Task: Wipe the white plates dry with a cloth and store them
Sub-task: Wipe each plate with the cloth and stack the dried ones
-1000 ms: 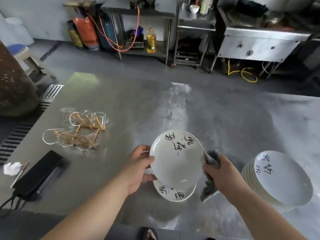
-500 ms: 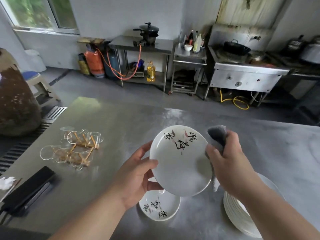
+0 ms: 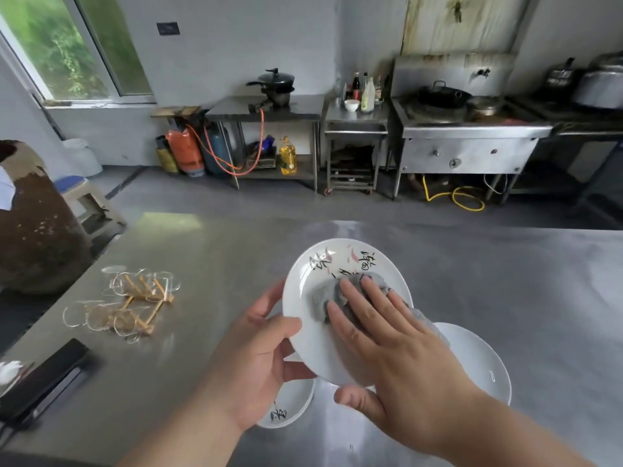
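Tilted above the table (image 3: 505, 281), a white plate (image 3: 308, 345), rim pinched in the left grip (image 3: 256, 358). Pressed onto its face by the flat, straight-fingered right grip (image 3: 397, 358): a grey cloth (image 3: 328, 294). Probably stiff, slick when damp, breakable; best held by the rim.

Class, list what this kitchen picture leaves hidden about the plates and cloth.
All head view.
The stack: count hidden by right hand.
The lower plate: mostly behind left hand and held plate.
The cloth: largely under that hand.
The held plate's writing: partly covered by cloth.
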### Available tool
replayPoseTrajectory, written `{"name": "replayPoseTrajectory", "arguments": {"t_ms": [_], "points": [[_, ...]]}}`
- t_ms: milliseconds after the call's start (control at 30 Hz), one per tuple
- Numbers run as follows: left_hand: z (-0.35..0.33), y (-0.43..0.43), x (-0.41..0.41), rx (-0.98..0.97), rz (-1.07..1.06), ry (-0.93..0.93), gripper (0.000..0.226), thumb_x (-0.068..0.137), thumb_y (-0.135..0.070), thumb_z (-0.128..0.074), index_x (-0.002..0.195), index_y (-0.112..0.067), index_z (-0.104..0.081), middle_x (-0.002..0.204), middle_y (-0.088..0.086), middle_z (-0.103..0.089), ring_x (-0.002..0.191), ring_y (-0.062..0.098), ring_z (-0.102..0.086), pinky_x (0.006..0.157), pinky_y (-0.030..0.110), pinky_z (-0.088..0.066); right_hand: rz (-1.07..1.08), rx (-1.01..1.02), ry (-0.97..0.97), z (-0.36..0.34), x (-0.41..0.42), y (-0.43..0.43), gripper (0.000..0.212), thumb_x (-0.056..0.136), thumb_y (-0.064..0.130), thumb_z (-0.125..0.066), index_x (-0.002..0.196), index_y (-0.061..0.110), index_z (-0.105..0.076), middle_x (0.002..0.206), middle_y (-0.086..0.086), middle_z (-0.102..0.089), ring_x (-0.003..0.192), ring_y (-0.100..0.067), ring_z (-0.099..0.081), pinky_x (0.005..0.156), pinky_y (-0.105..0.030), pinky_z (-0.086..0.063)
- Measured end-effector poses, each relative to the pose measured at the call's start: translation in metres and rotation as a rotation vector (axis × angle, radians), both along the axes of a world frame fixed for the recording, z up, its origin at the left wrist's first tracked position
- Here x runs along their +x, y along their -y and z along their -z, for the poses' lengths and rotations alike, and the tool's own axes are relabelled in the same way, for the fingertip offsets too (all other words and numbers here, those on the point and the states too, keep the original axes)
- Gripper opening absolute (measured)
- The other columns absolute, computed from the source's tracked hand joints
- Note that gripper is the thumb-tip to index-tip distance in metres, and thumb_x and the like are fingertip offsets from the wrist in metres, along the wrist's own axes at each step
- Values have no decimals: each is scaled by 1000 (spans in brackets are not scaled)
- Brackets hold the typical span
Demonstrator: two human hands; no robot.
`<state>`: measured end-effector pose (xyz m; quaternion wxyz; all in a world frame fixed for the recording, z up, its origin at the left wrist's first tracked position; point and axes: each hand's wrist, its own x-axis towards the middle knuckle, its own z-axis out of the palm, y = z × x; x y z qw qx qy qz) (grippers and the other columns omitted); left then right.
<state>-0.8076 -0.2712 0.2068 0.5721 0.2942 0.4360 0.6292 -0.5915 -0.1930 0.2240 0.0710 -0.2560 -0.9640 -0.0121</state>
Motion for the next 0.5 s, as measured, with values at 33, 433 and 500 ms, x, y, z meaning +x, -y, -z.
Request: {"name": "replayPoseTrajectory", "arguments": {"t_ms": [33,433,500], "points": [[2,0,8,-2,2,-20,60,77,-14,-70,134,-31,-67,123,17,-74,99,32,-75,72,54,-61,22,22,9,0,5,-5,97,95,83,-12,165,17,-28,173,-8,-17,161,-33,-6,127,-53,-21],[-18,-8,52,16,-31,-57,55,82,-4,-59,129,-29,-71,124,20,-74,101,34,-75,73,55,-62,-154,-3,-116,5,38,7,96,95,84,-18,166,20,-22,175,-3,-12,162,-26,-7,127,-52,-25],[-18,-6,60,5,-24,-74,56,80,-4,-59,127,-31,-72,121,18,-75,96,33,-74,71,55,-62,-66,62,-92,-7,45,-8,97,95,84,-15,166,19,-22,174,-4,-10,162,-27,-6,127,-52,-23]]}}
